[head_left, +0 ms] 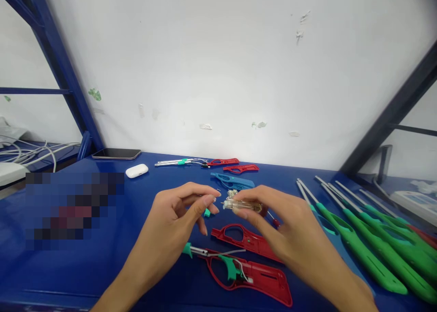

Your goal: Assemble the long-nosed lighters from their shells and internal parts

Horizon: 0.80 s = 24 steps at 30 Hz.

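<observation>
- A small clear tank [243, 206], see-through with a metal fitting at its left end, is held in the air above the middle of the blue table [85, 266], between the two hands.
- The right hand [273, 216] pinches the tank, thumb below and fingertips on top, fingers closed narrow around it.
- The left hand [177, 216] meets it from the left; thumb and forefinger are pinched close at the tank's metal end, on something too small to make out. The other fingers curl loosely.
- Just below the hands lies an open red shell [246, 239], empty. Nearer the front edge a second red shell [259, 278] already carries a teal trigger [229, 267], a white wire and a metal tube with a teal collar [187, 249]. Its tank bay looks unfilled, so by my reading this lighter is partly built: the tank is not in and the two halves are not joined.
- At the right edge a row of green lighters [362, 253] looks finished, long nozzles pointing toward the wall.
- Toward the back edge lie a blue shell [234, 181], two more red shells [232, 165] and a loose tube [177, 162], seemingly unassembled.
- At the back left corner sit a phone [116, 154] and a white earbud case [137, 170].
</observation>
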{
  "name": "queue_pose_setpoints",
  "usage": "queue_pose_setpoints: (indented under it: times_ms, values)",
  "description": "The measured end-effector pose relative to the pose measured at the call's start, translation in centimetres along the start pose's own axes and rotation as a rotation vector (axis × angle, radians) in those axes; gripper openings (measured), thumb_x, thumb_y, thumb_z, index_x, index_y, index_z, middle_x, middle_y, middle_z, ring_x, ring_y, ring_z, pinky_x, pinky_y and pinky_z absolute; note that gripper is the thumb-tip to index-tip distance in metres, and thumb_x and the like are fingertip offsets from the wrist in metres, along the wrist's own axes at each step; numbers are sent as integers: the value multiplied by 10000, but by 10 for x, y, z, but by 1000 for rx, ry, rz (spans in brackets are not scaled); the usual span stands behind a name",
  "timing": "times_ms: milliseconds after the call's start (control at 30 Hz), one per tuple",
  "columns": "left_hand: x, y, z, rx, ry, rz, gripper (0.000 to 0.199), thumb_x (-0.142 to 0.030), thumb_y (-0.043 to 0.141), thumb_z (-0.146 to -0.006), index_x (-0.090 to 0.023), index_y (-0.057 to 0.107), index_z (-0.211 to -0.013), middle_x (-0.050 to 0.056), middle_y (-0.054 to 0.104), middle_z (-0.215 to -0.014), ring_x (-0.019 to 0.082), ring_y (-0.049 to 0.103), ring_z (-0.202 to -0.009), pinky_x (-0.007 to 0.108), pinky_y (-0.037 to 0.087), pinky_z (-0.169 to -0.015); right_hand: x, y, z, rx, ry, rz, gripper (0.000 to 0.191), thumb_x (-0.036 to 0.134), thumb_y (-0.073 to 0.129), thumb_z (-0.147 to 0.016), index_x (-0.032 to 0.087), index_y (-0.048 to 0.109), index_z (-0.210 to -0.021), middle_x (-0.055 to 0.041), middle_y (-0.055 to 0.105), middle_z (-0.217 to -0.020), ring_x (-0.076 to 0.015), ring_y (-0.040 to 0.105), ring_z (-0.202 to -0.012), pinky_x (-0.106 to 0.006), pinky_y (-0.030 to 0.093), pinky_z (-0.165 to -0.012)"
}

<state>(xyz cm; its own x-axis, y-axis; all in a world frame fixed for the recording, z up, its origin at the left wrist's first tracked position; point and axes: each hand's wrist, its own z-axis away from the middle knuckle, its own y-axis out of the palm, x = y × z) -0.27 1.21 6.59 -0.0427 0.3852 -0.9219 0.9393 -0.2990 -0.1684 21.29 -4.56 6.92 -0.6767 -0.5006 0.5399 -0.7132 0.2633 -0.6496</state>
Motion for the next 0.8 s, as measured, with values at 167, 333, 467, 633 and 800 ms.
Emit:
queue_pose_setpoints:
  times_ms: [167, 333, 467, 633, 800]
  values:
    - [3, -1, 4, 7, -4, 2, 154, -363, 759, -946, -234, 833, -984, -7, 745, -761, 89, 592, -536, 163, 491, -500, 1, 1, -1, -13, -46, -20, 145, 200, 710, -1029, 323, 726, -1104, 112, 801, -1056, -62, 737, -916, -155, 537, -850]
    - [5, 1, 7, -5, 10, 32, 125, -361, 790, -943, -252, 811, -999, -10, 752, -756, 95, 566, -554, 145, 436, -455, 2, -1, -1, 13, -44, -28, 171, 182, 700, -1033, 328, 734, -1115, 124, 807, -1075, -57, 739, -929, -154, 534, -857]
    - [4, 1, 7, -22, 23, 16, 138, -384, 784, -954, -246, 791, -965, -8, 747, -749, 93, 550, -541, 156, 416, -449, 2, -2, 0, 30, -63, -45, 195, 194, 668, -1056, 347, 740, -1152, 120, 807, -1080, -72, 738, -943, -182, 536, -862]
    - [3, 1, 7, -14, 15, 21, 176, -385, 783, -967, -240, 721, -889, -30, 714, -690, 84, 533, -521, 170, 369, -443, 2, 0, 0, 50, -49, -34, 195, 233, 604, -1094, 337, 741, -1187, 67, 802, -1115, -126, 731, -994, -253, 538, -876]
    - [4, 2, 10, -4, 20, 124, 344, -333, 771, -983, -240, 481, -824, -59, 683, -775, 78, 563, -569, 177, 366, -461, -1, 2, -2, 89, -49, -29, 221, 313, 526, -1133, 325, 735, -1205, 38, 782, -1072, -142, 703, -950, -270, 516, -843]
